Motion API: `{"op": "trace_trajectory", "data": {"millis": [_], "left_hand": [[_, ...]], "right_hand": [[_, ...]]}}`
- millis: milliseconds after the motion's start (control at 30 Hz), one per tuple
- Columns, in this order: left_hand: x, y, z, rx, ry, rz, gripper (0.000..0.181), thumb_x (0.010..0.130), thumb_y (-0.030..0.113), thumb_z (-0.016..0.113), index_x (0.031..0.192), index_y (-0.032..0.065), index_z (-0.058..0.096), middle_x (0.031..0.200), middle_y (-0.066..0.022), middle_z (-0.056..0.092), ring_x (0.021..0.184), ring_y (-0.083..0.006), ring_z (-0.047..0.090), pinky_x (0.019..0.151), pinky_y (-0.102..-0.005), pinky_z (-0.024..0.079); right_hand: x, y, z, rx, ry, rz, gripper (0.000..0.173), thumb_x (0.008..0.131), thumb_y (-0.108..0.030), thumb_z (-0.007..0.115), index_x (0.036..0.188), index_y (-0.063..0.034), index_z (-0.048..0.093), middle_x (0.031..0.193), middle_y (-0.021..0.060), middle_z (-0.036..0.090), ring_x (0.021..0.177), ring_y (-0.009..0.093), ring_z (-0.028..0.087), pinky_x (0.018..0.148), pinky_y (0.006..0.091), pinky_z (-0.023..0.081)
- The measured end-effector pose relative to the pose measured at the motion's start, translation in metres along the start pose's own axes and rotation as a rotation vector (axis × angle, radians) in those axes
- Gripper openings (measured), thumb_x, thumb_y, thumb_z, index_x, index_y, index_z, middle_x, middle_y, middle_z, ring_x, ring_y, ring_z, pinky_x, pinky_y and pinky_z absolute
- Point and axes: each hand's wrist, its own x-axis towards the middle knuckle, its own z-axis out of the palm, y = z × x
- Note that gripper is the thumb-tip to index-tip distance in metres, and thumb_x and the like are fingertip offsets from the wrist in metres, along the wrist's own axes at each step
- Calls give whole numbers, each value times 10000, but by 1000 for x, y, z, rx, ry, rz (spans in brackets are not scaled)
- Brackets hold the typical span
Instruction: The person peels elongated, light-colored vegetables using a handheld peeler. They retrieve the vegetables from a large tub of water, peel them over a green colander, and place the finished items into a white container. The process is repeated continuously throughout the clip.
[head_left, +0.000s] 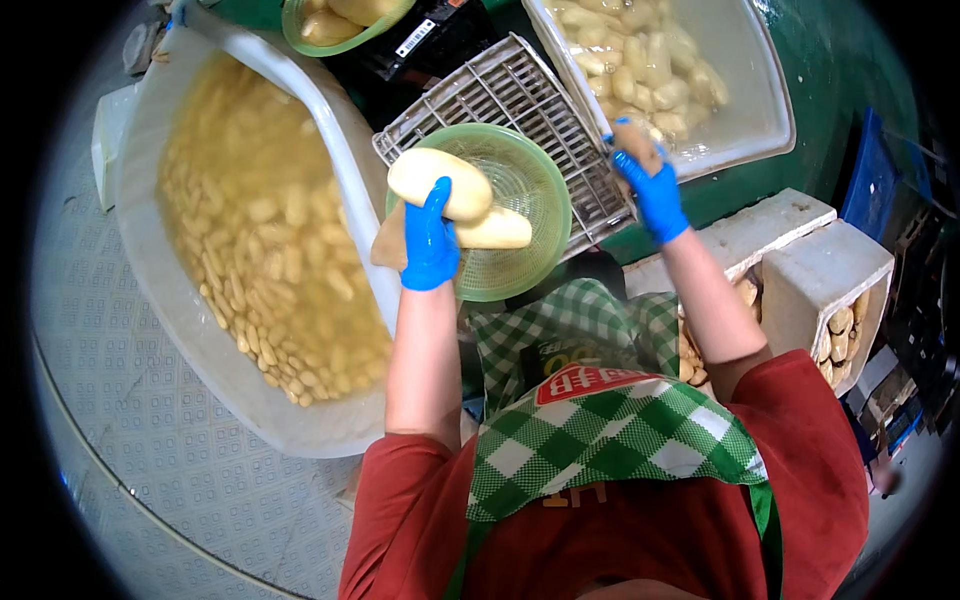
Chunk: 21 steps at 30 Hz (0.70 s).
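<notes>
My left hand (431, 244), in a blue glove, grips a pale peeled root (442, 180), which looks like lotus root, over a round green plastic colander (551, 217). Another pale root piece (499, 229) lies just beneath it in the colander. A browner root end (388, 244) shows on the left of my glove, partly hidden by it. Blue-gloved too, my right hand (658, 199) is at the near corner of a white plastic tub (757, 142). Its fingers are around a brown, blurred piece (636, 144), apparently a root.
Below the colander sits a metal wire rack (510, 97). On the left, a large white tub (232, 405) holds murky water and many pale roots. White foam boxes (832, 255) with brown roots stand at right. Another green basket (337, 49) and a black crate (420, 37) are at the top.
</notes>
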Motion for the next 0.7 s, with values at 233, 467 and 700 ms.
{"op": "trace_trajectory", "data": {"millis": [233, 467, 700], "left_hand": [[-40, -15, -3, 26, -244, 30, 554, 922, 132, 538, 1407, 36, 290, 1382, -180, 395, 1285, -328, 387, 1074, -440, 353], [-46, 29, -35, -407, -196, -600, 742, 907, 446, 532, 1445, 51, 206, 1424, -204, 328, 1279, -399, 376, 959, -562, 429], [-55, 35, -7, 254, -400, -109, 667, 760, 223, 736, 1305, -18, 438, 1261, -143, 524, 1156, -263, 527, 964, -368, 453]], "right_hand": [[-52, -32, 135, 479, -243, 15, 483, 818, -155, 672, 1237, 16, 501, 1109, 69, 594, 1034, 166, 572, 913, 294, 456], [-30, -49, 108, 406, -425, 83, 445, 785, -111, 682, 1184, 12, 529, 1075, 77, 612, 988, 143, 598, 867, 270, 491], [-16, -59, 86, 709, -391, 196, 481, 901, -244, 555, 1289, 18, 444, 1235, 161, 558, 1067, 247, 601, 894, 344, 515]]}}
